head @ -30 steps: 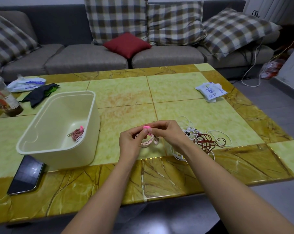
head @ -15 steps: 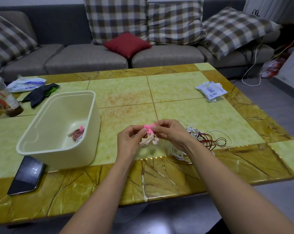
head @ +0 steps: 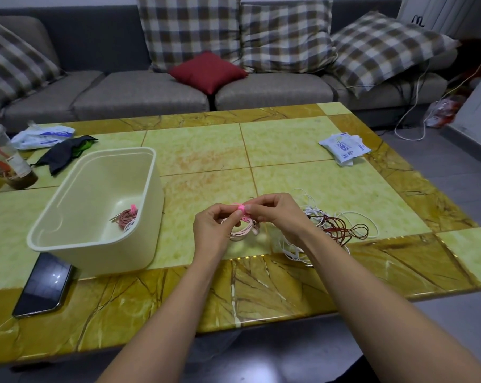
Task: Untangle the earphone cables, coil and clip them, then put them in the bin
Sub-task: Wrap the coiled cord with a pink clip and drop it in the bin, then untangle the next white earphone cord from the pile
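Observation:
Above the table's near middle, my left hand [head: 214,225] holds a coiled pale pink earphone cable [head: 240,232]. My right hand [head: 275,212] pinches a bright pink clip [head: 242,208] at the top of that coil. Just right of my right wrist lies a tangle of white and dark red earphone cables [head: 336,225] on the table. The cream plastic bin [head: 150,172] stands to the left, and one coiled pinkish cable with a pink clip [head: 127,218] lies on its floor.
A black phone [head: 44,284] lies at the bin's near left corner. A drink cup [head: 4,158], dark cloth [head: 65,154] and plastic packet [head: 41,136] sit at far left. A white wipes packet [head: 344,146] lies at far right. A sofa stands behind the table.
Both hands stay together over the same spot. My right fingers have worked the pink clip at the top of the coil, and the coil hangs slightly lower under my left hand.

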### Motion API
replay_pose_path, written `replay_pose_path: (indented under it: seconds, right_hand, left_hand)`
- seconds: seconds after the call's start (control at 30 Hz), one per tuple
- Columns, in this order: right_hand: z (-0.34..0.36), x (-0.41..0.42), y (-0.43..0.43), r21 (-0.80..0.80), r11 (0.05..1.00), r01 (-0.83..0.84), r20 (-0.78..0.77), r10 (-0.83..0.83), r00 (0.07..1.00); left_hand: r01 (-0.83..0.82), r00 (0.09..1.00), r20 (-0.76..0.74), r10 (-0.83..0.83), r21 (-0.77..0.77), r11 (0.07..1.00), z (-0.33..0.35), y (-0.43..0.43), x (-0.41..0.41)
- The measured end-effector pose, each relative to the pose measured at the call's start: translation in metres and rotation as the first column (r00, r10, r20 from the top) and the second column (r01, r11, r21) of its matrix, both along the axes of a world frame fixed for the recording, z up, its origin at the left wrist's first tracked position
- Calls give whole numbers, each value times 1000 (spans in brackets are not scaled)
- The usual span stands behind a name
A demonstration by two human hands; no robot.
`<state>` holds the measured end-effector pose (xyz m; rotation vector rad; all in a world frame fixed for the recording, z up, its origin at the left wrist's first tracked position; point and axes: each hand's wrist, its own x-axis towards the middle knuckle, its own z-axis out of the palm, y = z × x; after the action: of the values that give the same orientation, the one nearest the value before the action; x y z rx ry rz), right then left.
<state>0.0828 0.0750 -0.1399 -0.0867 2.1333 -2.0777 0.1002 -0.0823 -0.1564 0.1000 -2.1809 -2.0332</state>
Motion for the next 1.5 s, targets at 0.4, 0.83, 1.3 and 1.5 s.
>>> replay_pose_path:
  seconds: [0.4,0.83,1.3,1.5]
  right_hand:
    - [21,14,-15,59,998,27,-76,-23,997]
    - [51,30,-40,45,999,15,-111,-10,994]
    - [76,25,-143,243,930,-274,-8,285,959]
    - [73,25,-147,305,885,-353,49,355,933]
  left_hand:
    - [50,997,66,-49,-7,999,29,-10,16]
    - [88,990,116,-77,-92,992,71,-31,36]
    - [-247,961,22,275,-376,893,113,-154,11]
    - [78,961,197,194,-866,494,96,-166,11]
